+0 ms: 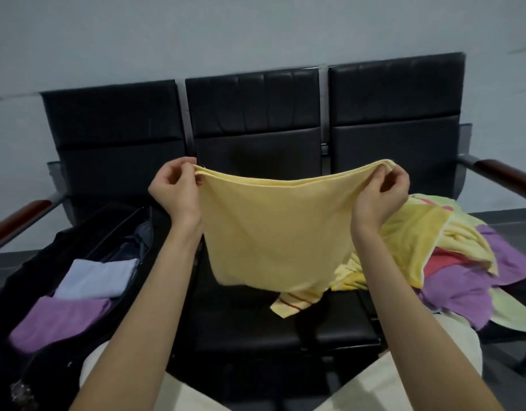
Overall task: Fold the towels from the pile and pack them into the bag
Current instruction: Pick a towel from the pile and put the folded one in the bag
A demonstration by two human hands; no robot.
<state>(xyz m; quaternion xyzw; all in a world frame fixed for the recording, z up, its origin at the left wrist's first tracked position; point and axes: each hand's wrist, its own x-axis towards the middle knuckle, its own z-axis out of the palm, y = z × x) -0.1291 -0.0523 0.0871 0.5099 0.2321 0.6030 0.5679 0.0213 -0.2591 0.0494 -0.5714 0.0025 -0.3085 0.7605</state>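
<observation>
While held up at frame centre, yellow towel [273, 226] hangs doubled, two edges visible along top. Left hand [174, 189] pinching upper left corner, grip closed on towel; right hand [383, 192] pinching upper right corner, same closed grip. Lower hem hanging free above middle seat of black bench [256, 108]. Open dark bag [78, 232] at lower left, holding folded pale blue towel [98, 277] and folded purple towel [60, 321] side by side. Unfolded pile [463, 262] at right of frame, mixed yellow, purple, pink, green, on right seat. Judged step: mid-fold on third towel, one fold done. Next likely needs bringing corners together for another halving, then laying into bag beside the others. Plenty of pile left, so early in task.
</observation>
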